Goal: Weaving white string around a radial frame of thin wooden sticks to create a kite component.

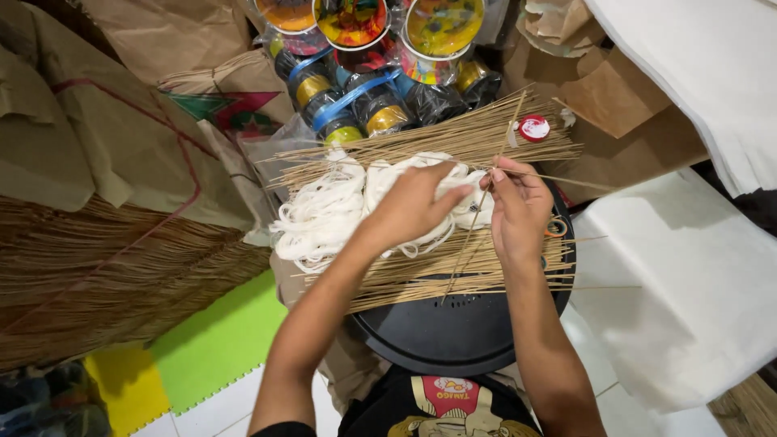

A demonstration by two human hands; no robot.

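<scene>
Here the right hand [518, 212] is pinching a thin stick [473, 235], while the left hand [413, 202] is seemingly gripping white string [324, 212] just beside it.

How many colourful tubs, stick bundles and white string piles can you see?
Tubs: 3
Stick bundles: 2
String piles: 1
Total: 6

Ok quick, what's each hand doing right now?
Left hand: closed, fingertips pinching the thin stick above the white string.
Right hand: closed, pinching the same stick.
</scene>
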